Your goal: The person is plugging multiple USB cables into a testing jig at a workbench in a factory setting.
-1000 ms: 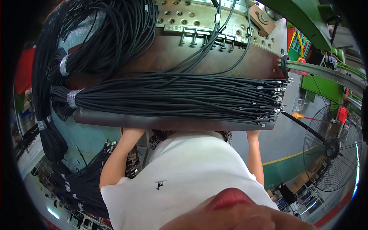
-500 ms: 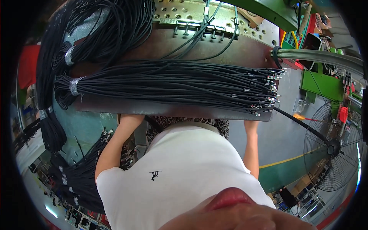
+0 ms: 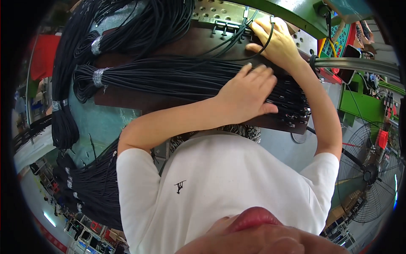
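A long bundle of thin black cables (image 3: 169, 80), bound with grey tape at its left end, lies across a brown board (image 3: 127, 101). My left hand (image 3: 247, 91) rests flat on the right part of this bundle, fingers stretched out. My right hand (image 3: 275, 40) is further up at a perforated metal plate (image 3: 215, 10). Its fingers are pinched on a single black cable (image 3: 270, 25) that loops over them. Several other single cables run from the plate down toward the bundle. The cable ends with small plugs (image 3: 298, 114) lie at the board's right edge.
More coiled black cable bundles (image 3: 97, 44) lie above left, and others hang at the left (image 3: 63, 122) and lower left (image 3: 93, 190). A green machine frame (image 3: 355, 106) and a floor fan (image 3: 372, 173) stand to the right. My white shirt fills the lower middle.
Both hands came up from under the board's front edge. The left now lies on the bundle and the right has reached the metal plate and taken a cable.
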The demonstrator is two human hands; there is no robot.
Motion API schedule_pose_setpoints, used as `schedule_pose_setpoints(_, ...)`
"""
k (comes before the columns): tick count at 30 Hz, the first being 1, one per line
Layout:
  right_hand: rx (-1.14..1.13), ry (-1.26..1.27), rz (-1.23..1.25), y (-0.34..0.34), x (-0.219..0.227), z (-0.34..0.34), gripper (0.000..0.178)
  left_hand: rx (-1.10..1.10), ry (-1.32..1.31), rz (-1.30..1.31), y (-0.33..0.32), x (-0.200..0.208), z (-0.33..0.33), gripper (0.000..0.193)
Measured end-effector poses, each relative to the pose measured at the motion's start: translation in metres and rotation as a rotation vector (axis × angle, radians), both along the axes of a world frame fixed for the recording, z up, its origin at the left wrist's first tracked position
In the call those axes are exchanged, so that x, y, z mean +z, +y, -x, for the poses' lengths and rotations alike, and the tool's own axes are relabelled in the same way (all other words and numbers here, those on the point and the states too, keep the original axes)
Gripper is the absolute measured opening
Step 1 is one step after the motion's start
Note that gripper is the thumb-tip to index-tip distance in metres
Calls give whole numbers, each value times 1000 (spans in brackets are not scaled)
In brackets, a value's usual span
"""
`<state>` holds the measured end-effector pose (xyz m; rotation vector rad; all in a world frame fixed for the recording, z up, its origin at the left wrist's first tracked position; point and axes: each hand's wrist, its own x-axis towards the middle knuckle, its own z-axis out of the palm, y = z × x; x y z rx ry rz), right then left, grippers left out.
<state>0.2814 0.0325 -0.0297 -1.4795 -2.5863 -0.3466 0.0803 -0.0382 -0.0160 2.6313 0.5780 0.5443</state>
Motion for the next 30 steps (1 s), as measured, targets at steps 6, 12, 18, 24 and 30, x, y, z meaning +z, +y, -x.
schedule_pose_setpoints(6, 172, 153, 89, 6, 20, -15, 45, 452, 236, -95, 43, -2, 47, 68)
schedule_pose_setpoints(12, -304, 508, 773, 40, 22, -43, 46, 425, 214, -266, 121, -26, 33, 34)
schedule_pose_setpoints(18, -656, 1112, 1059, 32, 35, -41, 30, 288, -22, -307, 126, -15, 29, 26)
schedule_pose_setpoints(24, -324, 239, -84, -98, 49, -61, 23, 374, 266, -96, 78, 11, 71, 32)
schedule_pose_setpoints(30, -726, 2, -334, -197, 30, -117, 36, 196, 262, -159, 71, 18, 92, 19)
